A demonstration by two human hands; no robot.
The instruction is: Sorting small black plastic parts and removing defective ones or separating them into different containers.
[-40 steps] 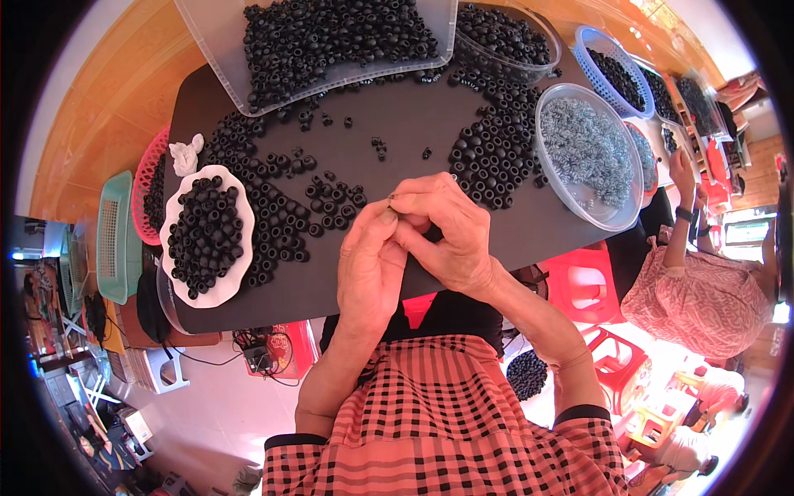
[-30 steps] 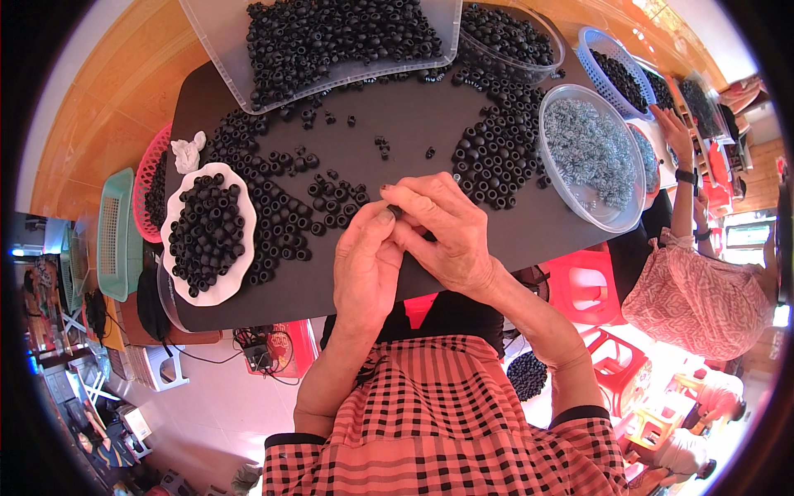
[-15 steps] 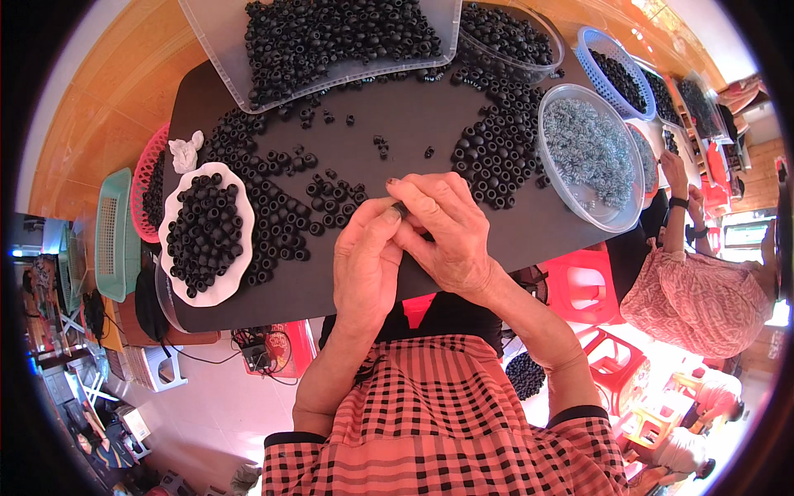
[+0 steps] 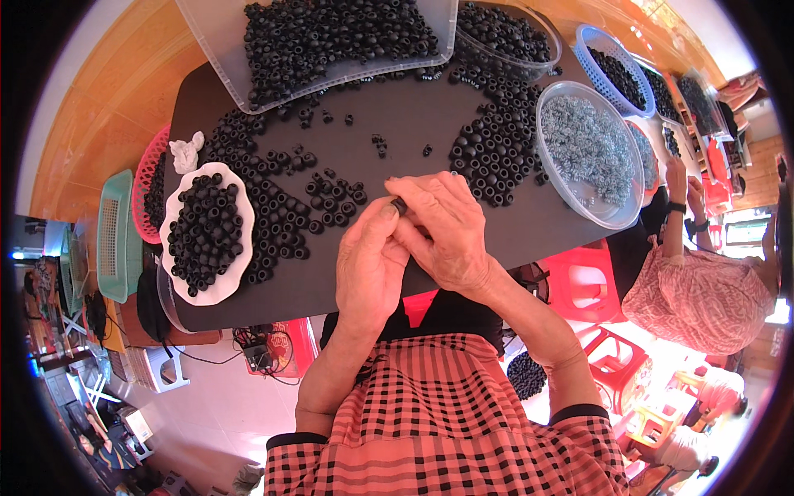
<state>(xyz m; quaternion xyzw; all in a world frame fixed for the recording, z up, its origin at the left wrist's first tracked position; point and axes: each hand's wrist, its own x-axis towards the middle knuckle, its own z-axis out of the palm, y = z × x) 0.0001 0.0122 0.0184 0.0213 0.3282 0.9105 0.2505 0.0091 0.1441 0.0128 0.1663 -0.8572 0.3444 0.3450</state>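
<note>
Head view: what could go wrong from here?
The small black piece pinched by the left hand could slip and get lost among the loose black pieces on the table. The heaped white plate sits at the table's left edge, so a bump might spill it. The clear round tub of small bluish pieces seems close to the right edge and might be knocked too.

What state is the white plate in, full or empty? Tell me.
Full: black pieces lie heaped across the white plate, with mainly its rim bare.
</note>
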